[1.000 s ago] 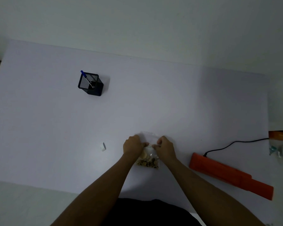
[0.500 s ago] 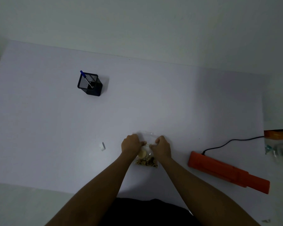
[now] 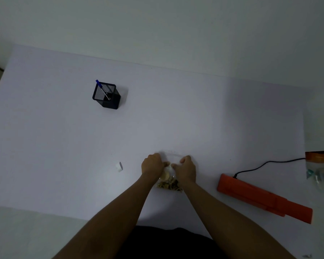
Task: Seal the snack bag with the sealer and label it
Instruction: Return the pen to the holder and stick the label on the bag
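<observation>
Snack bag, a small clear plastic pouch holding brown and pale pieces (image 3: pixel 169 183), is laid flat on the white desk (image 3: pixel 64 146) near its front edge, directly before the person. Compared with the frames from a second and half a second ago, almost nothing is changed: both hands are kept on the bag's upper part and the bag is not shifted. Sealing is judged not yet started; the mouth is probably being flattened or pressed shut first.

Left hand (image 3: pixel 152 165) and right hand (image 3: pixel 186 170) are curled over the bag's top corners, with the fingers (image 3: pixel 166 163) pinching the clear film. The filled lower part is exposed between the wrists. The open edge lies beyond the fingertips and is faint and hard to trace.

Orange bar-shaped sealer (image 3: pixel 260 199) with its black cord (image 3: pixel 260 164) is left untouched, well apart to the right. A small white scrap (image 3: pixel 119 166), possibly the label, lies near the left hand. A blue pen (image 3: pixel 101 87) stands in a black mesh pen holder (image 3: pixel 108 101) far off to the left.
</observation>
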Available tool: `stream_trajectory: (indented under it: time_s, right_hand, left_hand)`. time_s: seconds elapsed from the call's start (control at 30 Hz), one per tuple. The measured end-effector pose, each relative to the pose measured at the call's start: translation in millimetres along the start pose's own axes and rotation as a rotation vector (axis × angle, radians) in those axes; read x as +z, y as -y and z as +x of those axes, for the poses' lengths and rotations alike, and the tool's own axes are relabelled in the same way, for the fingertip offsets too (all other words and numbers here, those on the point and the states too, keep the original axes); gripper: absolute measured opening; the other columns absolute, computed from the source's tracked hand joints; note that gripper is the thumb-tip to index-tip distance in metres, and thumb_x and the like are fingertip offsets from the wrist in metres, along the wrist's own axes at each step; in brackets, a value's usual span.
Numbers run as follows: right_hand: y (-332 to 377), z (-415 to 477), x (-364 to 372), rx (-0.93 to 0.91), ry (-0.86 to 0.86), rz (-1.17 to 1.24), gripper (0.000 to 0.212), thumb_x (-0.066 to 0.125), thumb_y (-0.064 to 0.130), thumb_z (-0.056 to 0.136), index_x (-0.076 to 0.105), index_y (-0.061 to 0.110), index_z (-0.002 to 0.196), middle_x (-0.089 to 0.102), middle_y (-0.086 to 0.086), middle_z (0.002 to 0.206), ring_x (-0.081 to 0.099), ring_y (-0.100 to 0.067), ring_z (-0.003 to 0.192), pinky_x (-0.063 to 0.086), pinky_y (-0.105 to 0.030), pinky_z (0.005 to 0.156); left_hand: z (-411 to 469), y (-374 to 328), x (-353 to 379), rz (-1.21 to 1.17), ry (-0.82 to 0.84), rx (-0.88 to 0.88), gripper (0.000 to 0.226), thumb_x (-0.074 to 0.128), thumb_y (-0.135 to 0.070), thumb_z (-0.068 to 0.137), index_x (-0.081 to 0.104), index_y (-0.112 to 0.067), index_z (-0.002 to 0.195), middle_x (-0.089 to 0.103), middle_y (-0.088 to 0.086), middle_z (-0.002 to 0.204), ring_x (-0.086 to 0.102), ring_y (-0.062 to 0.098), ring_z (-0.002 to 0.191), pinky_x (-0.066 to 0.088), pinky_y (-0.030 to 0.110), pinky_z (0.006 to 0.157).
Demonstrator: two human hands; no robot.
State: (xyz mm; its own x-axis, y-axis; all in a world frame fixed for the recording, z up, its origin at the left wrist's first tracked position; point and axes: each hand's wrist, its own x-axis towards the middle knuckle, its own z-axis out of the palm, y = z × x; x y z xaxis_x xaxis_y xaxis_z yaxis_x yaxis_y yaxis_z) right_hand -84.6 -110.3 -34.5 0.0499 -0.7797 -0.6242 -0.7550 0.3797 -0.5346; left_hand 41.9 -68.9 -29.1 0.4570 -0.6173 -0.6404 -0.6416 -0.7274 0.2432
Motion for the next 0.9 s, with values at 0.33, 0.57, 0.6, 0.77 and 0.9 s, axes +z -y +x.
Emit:
stream_trajectory:
  time_s: [0.33, 0.57, 0.6, 0.77, 0.9]
  right_hand:
    - [-9.9, -4.1, -9.1, -0.080, -0.024, 0.022, 0.013, 0.054, 0.002, 0.089, 0.049, 0.013, 0.084, 0.059, -0.006, 0.085, 0.055, -0.021, 0.075, 0.038, -0.027, 0.060]
    - [-51.2, -30.4, -33.7, -0.010, -0.019, 0.145, 0.007, 0.061, 0.016, 0.091, 0.061, 0.010, 0.087, 0.065, -0.005, 0.082, 0.062, -0.023, 0.079, 0.045, -0.030, 0.070]
    - [-57.8, -33.9, -33.7, 0.007, -0.001, 0.152, 0.009, 0.062, 0.019, 0.091, 0.064, 0.010, 0.089, 0.068, -0.006, 0.084, 0.064, -0.024, 0.081, 0.047, -0.030, 0.071]
    - [-55.9, -35.1, -28.6, -0.007, 0.134, 0.162, 0.010, 0.066, 0.019, 0.089, 0.068, 0.011, 0.094, 0.070, -0.004, 0.091, 0.065, -0.021, 0.088, 0.050, -0.030, 0.078]
    - [-23.9, -12.2, -28.5, -0.046, 0.080, 0.175, 0.007, 0.066, 0.015, 0.087, 0.068, 0.009, 0.091, 0.071, -0.007, 0.090, 0.066, -0.025, 0.088, 0.049, -0.029, 0.076]
  left_hand:
    - [-15.6, -1.6, -2.5, -0.007, 0.033, 0.086, 0.029, 0.054, -0.024, 0.097, 0.048, -0.007, 0.119, 0.066, 0.013, 0.113, 0.066, 0.032, 0.101, 0.050, 0.037, 0.080]
    - [-39.6, 28.9, 8.2, -0.284, -0.002, -0.089, 0.029, 0.051, -0.038, 0.097, 0.056, -0.010, 0.092, 0.064, 0.005, 0.081, 0.062, 0.024, 0.077, 0.047, 0.033, 0.066]
    - [-42.5, 33.1, 12.7, -0.305, 0.017, -0.094, 0.031, 0.052, -0.038, 0.097, 0.058, -0.010, 0.082, 0.063, 0.003, 0.075, 0.061, 0.021, 0.072, 0.048, 0.034, 0.067]
    - [-48.4, 32.6, 25.2, -0.454, 0.118, -0.108, 0.025, 0.057, -0.030, 0.093, 0.064, -0.006, 0.091, 0.067, 0.005, 0.085, 0.064, 0.024, 0.083, 0.052, 0.035, 0.068]
    - [-36.7, 16.4, 6.8, -0.489, 0.038, -0.074, 0.024, 0.060, -0.030, 0.093, 0.061, -0.009, 0.105, 0.067, 0.005, 0.097, 0.063, 0.024, 0.095, 0.045, 0.027, 0.071]
